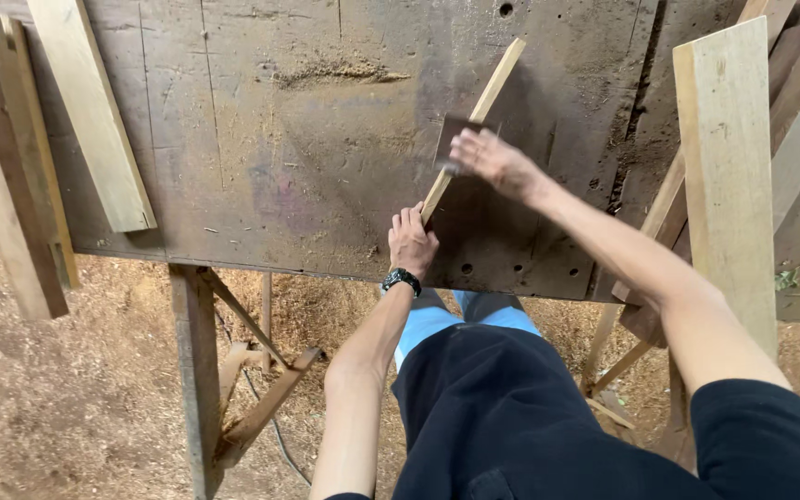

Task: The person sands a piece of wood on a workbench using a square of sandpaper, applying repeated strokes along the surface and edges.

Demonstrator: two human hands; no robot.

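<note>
A thin pale wooden strip [500,79] lies at a slant on the dark, dusty workbench [307,139]. My left hand [411,241], with a black watch on the wrist, presses down on the strip's near end. My right hand [485,156] holds a dark sheet of sandpaper [451,134] against the strip's middle. The hand is slightly blurred.
Pale planks lean on the bench: one at the left [94,111], more at the far left [11,176], a broad one at the right [729,176]. The bench's near edge runs past my waist. Sawdust covers the floor [76,389], and wooden legs and braces [233,370] stand below.
</note>
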